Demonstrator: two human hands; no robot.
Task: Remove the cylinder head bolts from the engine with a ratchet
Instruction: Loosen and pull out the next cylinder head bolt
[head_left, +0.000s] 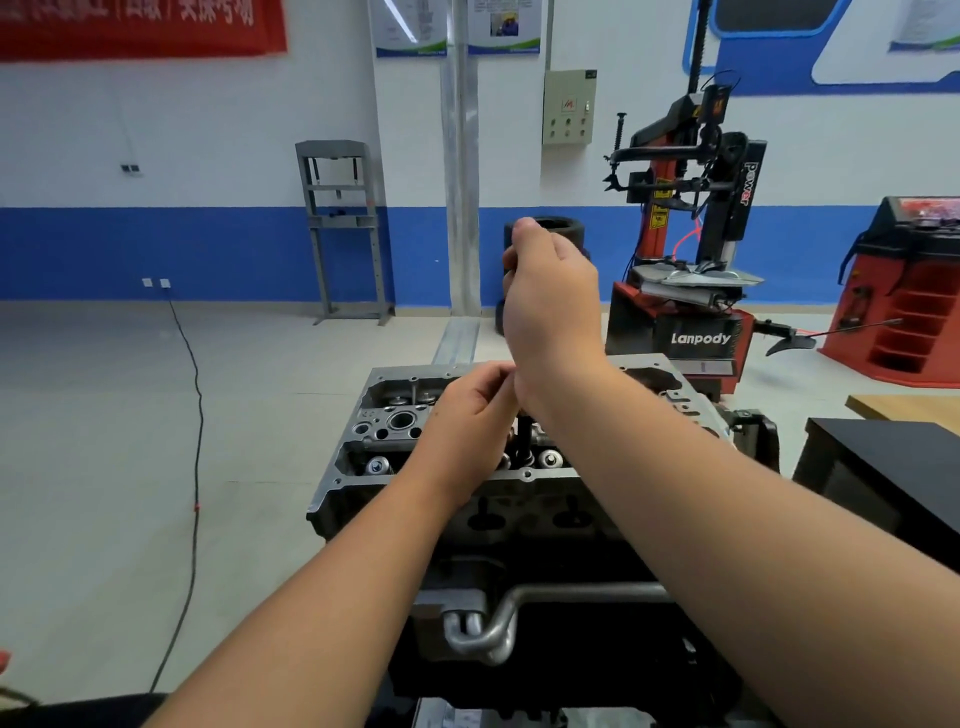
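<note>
A grey aluminium cylinder head (374, 447) sits on top of the engine in front of me, its valve gear and bolt holes exposed. My right hand (550, 296) is raised above it with fingers curled round the top of the ratchet, which the hand almost wholly hides. A dark extension shaft (523, 434) runs straight down from under my wrist into the head. My left hand (467, 415) pinches that shaft just above the head. The bolt itself is hidden.
A red tyre changer (685, 291) stands behind the engine to the right, and a red cabinet (904, 306) further right. A black bench (883, 467) is close on my right. A grey press frame (345, 228) stands by the wall. A cable (195, 467) crosses the floor at left.
</note>
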